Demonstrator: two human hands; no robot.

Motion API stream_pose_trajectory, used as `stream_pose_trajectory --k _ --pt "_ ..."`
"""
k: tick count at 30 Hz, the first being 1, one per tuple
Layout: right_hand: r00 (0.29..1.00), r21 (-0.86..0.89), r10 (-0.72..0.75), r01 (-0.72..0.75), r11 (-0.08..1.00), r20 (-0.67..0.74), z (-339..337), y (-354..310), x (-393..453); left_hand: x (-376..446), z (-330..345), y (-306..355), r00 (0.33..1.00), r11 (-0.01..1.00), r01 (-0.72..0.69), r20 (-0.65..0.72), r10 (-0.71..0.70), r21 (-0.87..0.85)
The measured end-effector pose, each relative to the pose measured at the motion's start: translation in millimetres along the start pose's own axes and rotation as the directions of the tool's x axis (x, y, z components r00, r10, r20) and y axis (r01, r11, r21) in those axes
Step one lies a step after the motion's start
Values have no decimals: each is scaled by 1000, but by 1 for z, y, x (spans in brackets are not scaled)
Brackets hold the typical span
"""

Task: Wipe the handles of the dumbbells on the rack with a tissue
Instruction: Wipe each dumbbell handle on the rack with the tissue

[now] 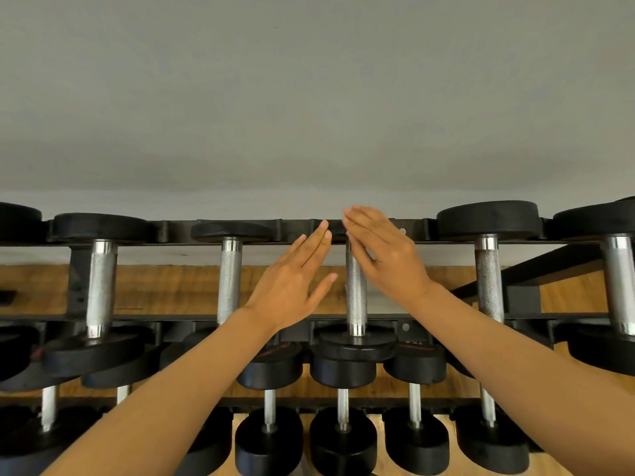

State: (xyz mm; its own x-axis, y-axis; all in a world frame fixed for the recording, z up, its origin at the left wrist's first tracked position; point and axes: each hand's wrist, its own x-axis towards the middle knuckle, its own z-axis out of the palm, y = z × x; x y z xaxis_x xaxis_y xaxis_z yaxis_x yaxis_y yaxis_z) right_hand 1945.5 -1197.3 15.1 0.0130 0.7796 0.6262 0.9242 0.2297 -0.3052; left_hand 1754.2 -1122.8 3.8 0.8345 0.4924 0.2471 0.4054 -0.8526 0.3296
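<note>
Both flat, spread hands flank the knurled steel dumbbell handle (pixel 356 290), its axis running twelve-to-six: right hand (pixel 385 255) touching it, left hand (pixel 292 280) just beside; no tissue visible.

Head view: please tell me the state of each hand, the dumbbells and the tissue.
left hand: open, fingers straight, holds nothing.
right hand: open, fingers straight, in front of the middle handle.
dumbbells: resting on the rack.
tissue: none visible.

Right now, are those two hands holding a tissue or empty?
Empty: the left hand and right hand are open with straight fingers, and no tissue shows.
</note>
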Motion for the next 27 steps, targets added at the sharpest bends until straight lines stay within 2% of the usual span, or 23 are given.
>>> stream_pose_trajectory --k 4,10,13,19,21,24,27 --pt "978 -24 -167 171 985 127 -7 12 2 0 0 -1 999 999 -27 -31 28 47" --pt "998 -47 -30 32 998 53 -23 26 -28 4 -5 3 999 993 -39 -16 41 111" --pt "994 -62 -101 103 993 39 -7 10 -8 4 -10 5 998 979 -44 -35 52 199" --pt "962 -65 -232 243 968 142 -11 14 3 6 -11 2 993 958 -104 -34 117 268" --pt "972 -2 -191 193 981 140 -22 27 -11 7 -11 1 991 951 -110 -35 125 289" --pt "992 105 -11 -2 994 128 -31 37 -33 8 -13 1 990 950 -118 -40 136 289" --pt "991 185 106 -119 975 82 -33 39 -41 9 -16 4 992 944 -102 -42 121 313"
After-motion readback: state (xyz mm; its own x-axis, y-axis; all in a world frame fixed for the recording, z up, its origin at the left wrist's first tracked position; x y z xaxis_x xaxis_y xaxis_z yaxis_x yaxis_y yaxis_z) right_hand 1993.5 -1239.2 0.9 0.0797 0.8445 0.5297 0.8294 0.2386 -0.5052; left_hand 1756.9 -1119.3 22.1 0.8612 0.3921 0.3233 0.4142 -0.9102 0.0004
